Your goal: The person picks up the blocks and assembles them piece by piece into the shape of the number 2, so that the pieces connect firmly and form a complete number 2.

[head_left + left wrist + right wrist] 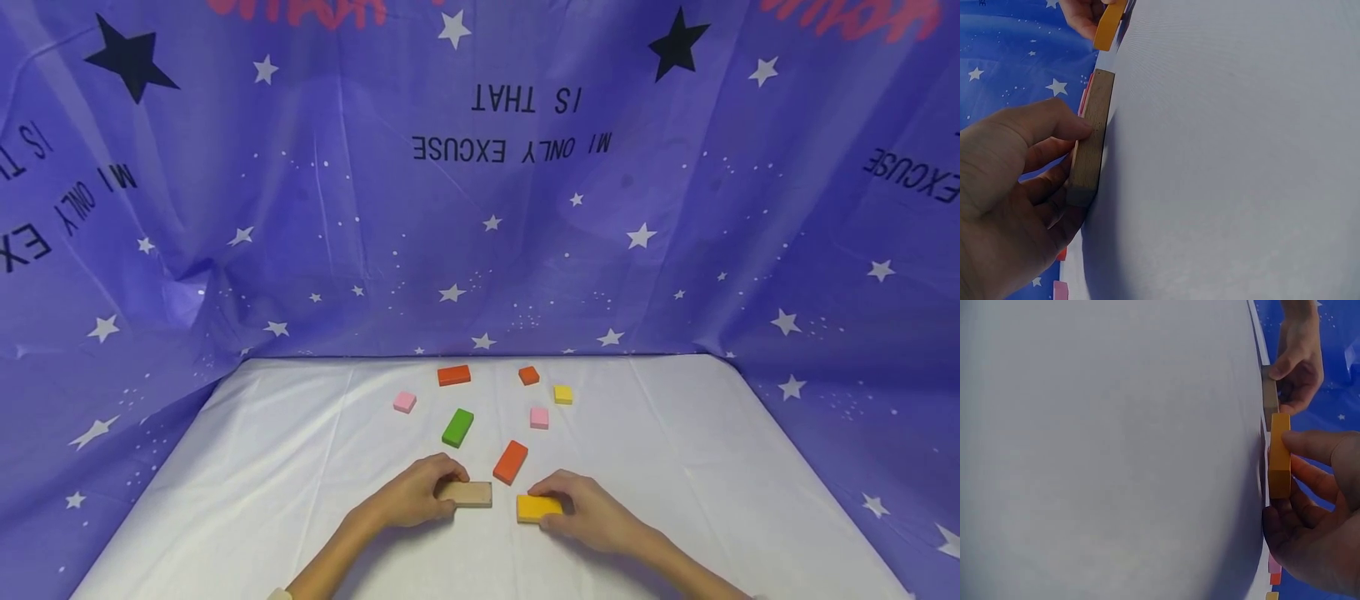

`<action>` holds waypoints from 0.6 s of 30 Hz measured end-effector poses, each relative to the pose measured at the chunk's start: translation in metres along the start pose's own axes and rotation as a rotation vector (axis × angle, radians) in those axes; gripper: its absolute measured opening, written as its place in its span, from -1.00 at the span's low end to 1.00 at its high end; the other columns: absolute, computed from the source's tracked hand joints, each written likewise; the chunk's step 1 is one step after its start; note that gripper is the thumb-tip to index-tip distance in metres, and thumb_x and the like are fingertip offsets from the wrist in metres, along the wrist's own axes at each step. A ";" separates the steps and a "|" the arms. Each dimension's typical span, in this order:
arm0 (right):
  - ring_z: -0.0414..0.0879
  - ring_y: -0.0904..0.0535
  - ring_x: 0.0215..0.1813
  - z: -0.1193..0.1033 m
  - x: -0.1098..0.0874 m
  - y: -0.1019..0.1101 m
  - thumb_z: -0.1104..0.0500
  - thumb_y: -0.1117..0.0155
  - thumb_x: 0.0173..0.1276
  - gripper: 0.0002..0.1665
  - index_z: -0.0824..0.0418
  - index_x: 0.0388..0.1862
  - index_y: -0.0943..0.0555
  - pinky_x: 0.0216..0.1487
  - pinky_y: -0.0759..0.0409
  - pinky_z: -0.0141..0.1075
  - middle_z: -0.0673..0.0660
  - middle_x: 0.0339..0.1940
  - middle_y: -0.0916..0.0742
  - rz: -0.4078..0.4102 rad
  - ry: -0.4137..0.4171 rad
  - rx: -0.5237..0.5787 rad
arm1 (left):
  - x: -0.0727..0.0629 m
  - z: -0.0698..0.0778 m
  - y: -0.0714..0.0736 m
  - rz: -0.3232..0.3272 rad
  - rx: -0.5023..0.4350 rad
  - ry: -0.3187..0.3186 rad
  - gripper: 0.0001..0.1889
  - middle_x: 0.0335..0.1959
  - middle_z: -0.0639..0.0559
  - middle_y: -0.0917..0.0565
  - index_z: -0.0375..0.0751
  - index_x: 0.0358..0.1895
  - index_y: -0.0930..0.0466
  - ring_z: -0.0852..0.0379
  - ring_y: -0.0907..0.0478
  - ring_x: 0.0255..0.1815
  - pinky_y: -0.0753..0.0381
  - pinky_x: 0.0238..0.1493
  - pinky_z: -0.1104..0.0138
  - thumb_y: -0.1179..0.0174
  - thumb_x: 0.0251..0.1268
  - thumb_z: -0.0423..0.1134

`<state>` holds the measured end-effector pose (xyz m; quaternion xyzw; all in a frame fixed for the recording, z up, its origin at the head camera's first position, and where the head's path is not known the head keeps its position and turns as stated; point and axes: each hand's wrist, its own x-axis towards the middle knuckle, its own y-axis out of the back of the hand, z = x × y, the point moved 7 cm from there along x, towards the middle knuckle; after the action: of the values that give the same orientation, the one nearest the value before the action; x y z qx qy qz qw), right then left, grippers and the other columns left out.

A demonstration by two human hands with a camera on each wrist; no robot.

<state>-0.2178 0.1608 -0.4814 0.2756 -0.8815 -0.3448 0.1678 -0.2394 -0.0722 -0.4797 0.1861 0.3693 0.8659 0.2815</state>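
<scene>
Nearest, pinched by its right end in the right hand (588,508), with thumb on the near side and fingers on the far side: the long yellow block (531,509), left end showing. Just left of that and slightly farther, pinched likewise by its left end in the left hand (420,493): the wooden block (472,495), right end showing. Between the facing ends, a narrow gap; whether resting on the table (247,500) or slightly raised, hard to tell. Best to keep both pinches at the outer ends, fingertips away from the gap, and to hold both blocks level with light, even pressure. Just beyond the gap, near the wooden block's inner corner, a slanted long red block (511,462), easily nudged by a forward push. Ahead of the left hand, a green block (457,428); farther, a pink block (405,402) and another red block (453,376). Ahead of the right hand, more small blocks (539,418). Most room for sliding: outward, left of the left hand and right of the right hand. Well ahead of both, the far edge, then the purple curtain (525,250).
</scene>
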 end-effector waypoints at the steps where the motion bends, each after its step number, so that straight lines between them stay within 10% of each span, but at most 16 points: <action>1: -0.19 -0.58 0.06 0.000 0.001 0.000 0.18 -0.45 0.27 -0.65 0.12 0.05 -0.68 0.20 -0.52 -0.22 -0.13 -0.03 -0.70 0.005 0.011 0.000 | 0.000 0.000 0.000 -0.001 -0.005 0.001 -0.71 -0.24 0.21 -0.55 -0.15 -0.10 -0.63 0.29 -0.46 -0.23 -0.50 -0.11 0.38 -0.34 0.06 -0.42; 18: -0.20 -0.60 -0.01 -0.001 0.021 -0.009 0.19 -0.46 0.26 -0.66 0.12 0.04 -0.71 0.15 -0.54 -0.26 -0.11 -0.05 -0.71 -0.018 0.012 0.039 | -0.001 -0.002 0.000 -0.008 -0.015 0.019 -0.72 -0.24 0.23 -0.54 -0.13 -0.09 -0.63 0.29 -0.45 -0.22 -0.49 -0.08 0.38 -0.33 0.10 -0.40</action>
<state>-0.2304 0.1417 -0.4847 0.2889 -0.8844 -0.3274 0.1646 -0.2399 -0.0735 -0.4813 0.1744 0.3663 0.8692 0.2828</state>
